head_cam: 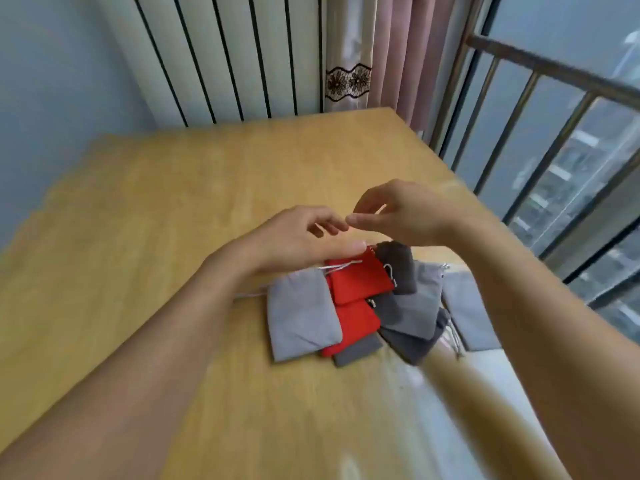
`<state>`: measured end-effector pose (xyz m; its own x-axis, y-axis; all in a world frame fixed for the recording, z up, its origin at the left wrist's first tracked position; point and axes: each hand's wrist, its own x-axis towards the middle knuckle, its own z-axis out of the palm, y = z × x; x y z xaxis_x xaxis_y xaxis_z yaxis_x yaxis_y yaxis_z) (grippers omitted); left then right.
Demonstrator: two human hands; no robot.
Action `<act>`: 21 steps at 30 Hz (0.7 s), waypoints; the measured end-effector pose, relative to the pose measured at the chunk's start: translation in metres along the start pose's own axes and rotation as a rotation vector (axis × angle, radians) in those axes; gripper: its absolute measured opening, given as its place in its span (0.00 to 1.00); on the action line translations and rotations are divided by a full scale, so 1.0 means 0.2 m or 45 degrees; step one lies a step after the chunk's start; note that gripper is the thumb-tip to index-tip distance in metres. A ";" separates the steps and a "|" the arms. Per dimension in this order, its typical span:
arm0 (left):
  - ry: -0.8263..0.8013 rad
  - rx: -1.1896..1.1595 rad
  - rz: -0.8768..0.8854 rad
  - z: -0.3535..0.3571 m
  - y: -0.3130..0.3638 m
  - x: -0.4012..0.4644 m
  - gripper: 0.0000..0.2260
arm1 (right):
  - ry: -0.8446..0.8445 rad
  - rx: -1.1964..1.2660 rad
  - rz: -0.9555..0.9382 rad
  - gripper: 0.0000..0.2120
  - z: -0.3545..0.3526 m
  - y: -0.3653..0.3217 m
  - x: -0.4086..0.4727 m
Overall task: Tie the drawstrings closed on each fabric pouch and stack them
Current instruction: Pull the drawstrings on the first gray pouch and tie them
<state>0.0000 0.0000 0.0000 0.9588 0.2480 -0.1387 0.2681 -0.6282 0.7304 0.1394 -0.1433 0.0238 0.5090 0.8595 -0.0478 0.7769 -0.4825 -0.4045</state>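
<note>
Two empty, loosely open hands, left hand (304,237) and right hand (401,216), hover over overlapping red and grey fabric drawstring pouches (353,299); best to pinch both cord ends before knotting.

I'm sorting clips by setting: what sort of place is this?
Probably a room in a high-rise flat: a wooden table against a wall, a pink curtain, and a railed window overlooking apartment blocks. Fabric pouches lie under the hands.
</note>
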 end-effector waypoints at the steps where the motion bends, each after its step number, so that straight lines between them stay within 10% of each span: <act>1: -0.117 0.145 0.009 0.02 0.01 -0.04 0.39 | 0.034 -0.029 0.035 0.21 0.01 0.00 -0.04; 5: -0.145 0.720 0.112 0.26 0.07 -0.24 0.56 | 0.256 -0.192 0.444 0.42 0.06 0.02 -0.26; 9: 0.028 0.803 0.052 0.42 -0.01 -0.31 0.45 | 0.236 -0.056 0.975 0.53 0.14 0.12 -0.51; 14: 0.200 0.857 0.052 0.40 -0.13 -0.36 0.28 | 0.237 0.120 0.798 0.48 0.43 0.02 -0.52; 21: 0.289 0.605 -0.055 0.08 -0.47 -0.34 0.29 | 0.223 0.062 0.495 0.37 0.59 -0.25 -0.08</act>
<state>-0.0878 0.0306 -0.0689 0.9155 0.4015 0.0247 0.3706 -0.8657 0.3365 0.0490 -0.1140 -0.0627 0.8190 0.5715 -0.0513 0.4985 -0.7530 -0.4295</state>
